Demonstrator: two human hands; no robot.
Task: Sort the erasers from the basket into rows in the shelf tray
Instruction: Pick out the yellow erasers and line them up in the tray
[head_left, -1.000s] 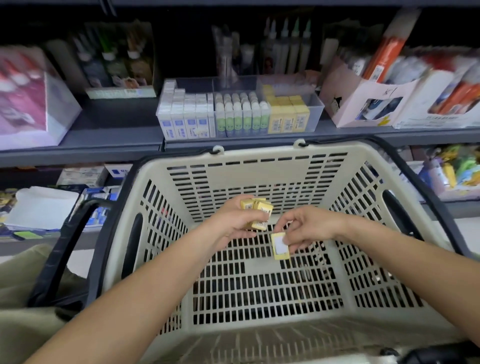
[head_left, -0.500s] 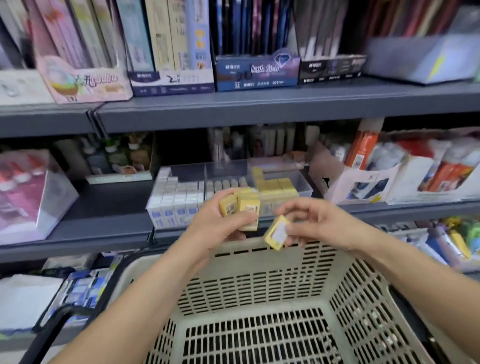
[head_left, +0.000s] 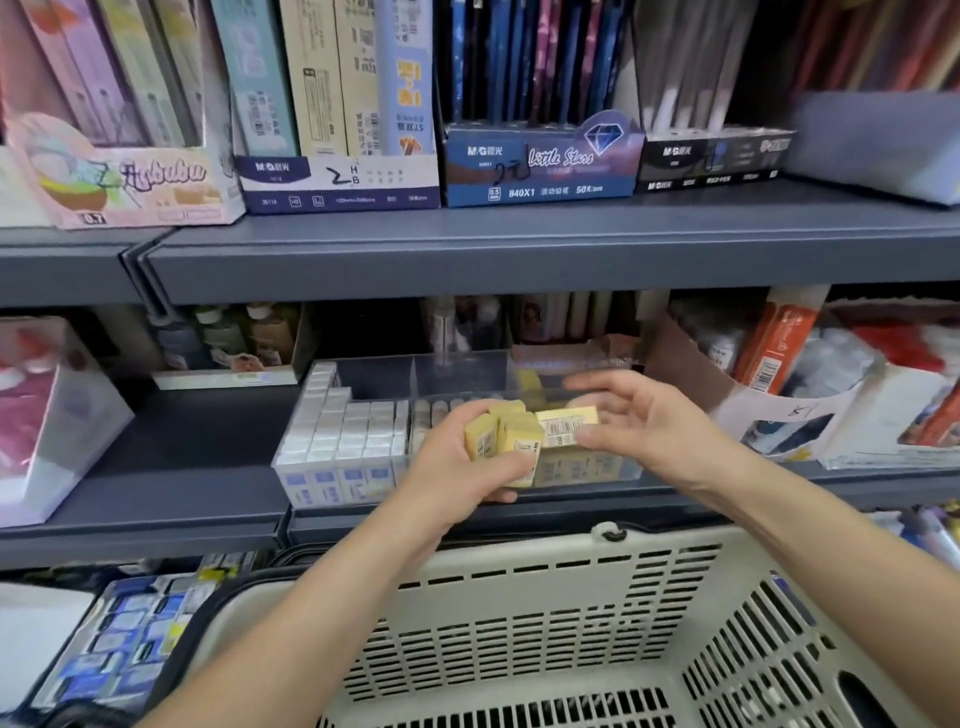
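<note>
My left hand (head_left: 457, 462) grips a small stack of yellow boxed erasers (head_left: 501, 439) in front of the clear shelf tray (head_left: 457, 374). My right hand (head_left: 639, 421) pinches one more yellow eraser (head_left: 566, 426), barcode side up, right against that stack. The tray holds rows of white and blue erasers (head_left: 343, 431) on its left, pale ones in the middle and yellow ones on the right, partly hidden behind my hands. The beige basket (head_left: 571, 623) sits below, its visible floor bare.
Grey shelves run across the view. Pencil boxes (head_left: 337, 176) stand on the upper shelf. A torn white carton (head_left: 779, 415) with orange packs sits right of the tray, a pink box (head_left: 41, 415) at far left, and blue packets (head_left: 130, 634) lie on the lower shelf.
Both hands rose out of the basket to the shelf tray with the yellow erasers. My right hand turned its eraser flat and brought it against the stack in my left hand.
</note>
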